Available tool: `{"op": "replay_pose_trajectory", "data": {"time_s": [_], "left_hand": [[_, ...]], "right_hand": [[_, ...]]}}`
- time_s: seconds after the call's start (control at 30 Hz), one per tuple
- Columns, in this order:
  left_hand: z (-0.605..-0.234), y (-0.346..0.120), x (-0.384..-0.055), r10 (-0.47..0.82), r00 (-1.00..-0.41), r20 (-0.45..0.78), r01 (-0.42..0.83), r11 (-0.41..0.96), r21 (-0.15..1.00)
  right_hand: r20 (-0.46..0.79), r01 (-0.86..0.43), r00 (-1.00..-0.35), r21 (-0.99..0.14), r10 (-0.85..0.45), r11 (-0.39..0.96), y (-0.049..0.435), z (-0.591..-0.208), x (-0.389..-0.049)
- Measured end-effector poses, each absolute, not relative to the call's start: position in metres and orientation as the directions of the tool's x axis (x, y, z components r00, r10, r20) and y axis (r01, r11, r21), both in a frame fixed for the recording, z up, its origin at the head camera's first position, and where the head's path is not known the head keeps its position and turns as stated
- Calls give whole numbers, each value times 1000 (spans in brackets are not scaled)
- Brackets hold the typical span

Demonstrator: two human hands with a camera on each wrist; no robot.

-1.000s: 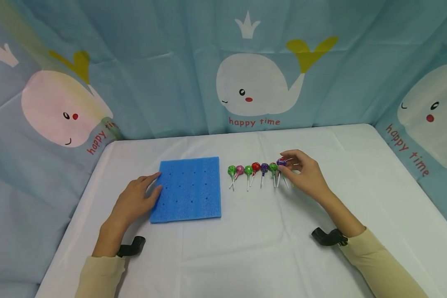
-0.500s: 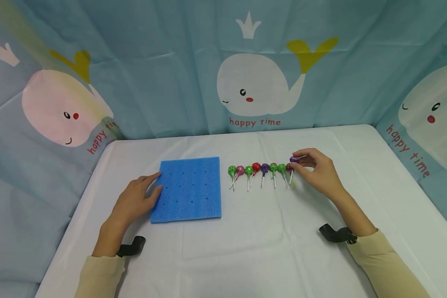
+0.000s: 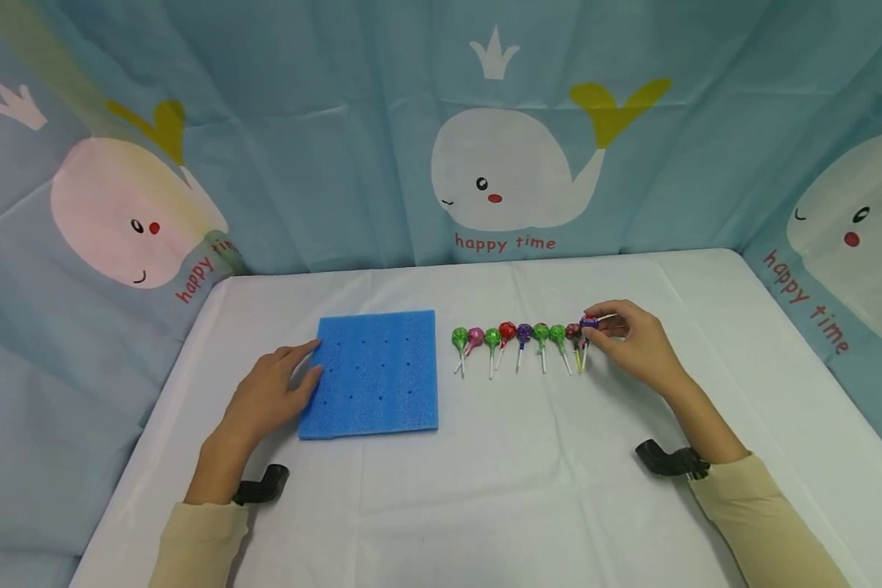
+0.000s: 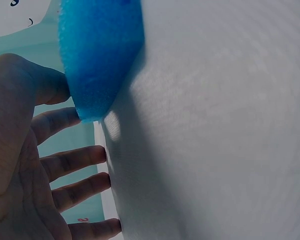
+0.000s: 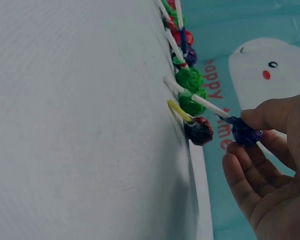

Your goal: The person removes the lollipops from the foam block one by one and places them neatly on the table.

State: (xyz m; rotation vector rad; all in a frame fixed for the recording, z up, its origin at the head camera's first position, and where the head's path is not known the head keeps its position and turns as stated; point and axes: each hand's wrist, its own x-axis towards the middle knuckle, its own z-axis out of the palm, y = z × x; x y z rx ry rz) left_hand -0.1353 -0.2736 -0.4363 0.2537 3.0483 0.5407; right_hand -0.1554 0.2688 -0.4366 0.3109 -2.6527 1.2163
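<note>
My right hand (image 3: 635,343) pinches a purple-wrapped lollipop (image 5: 246,134) by its head, at the right end of a row of lollipops. Its white stick points down toward the table in the head view. Just left of it lies a dark red lollipop (image 3: 573,331) with a yellow stick, and then a green lollipop (image 3: 557,333). On the other side, my left hand (image 3: 265,396) touches the left edge of a blue foam sheet (image 3: 382,416) with thumb and index finger. Its remaining fingers are spread, reaching down to the tablecloth in the left wrist view.
Further left in the row lie a purple lollipop (image 3: 524,332), a red lollipop (image 3: 506,331), a pink lollipop (image 3: 474,336) and several green ones. Small holes dot the foam. A white cloth (image 3: 470,506) covers the table, and a blue whale-print curtain (image 3: 338,188) hangs behind.
The right hand has carried the purple lollipop rightward from over the row to its right end, then slightly down toward the table. My left hand stays at the foam's edge.
</note>
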Motion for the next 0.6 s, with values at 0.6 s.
{"op": "replay_pose_trajectory", "data": {"time_s": [0.6], "left_hand": [[-438, -277, -136, 177, -984, 7, 168, 922, 349]], "right_hand": [[253, -259, -960, -641, -120, 722, 276, -439, -170]]}}
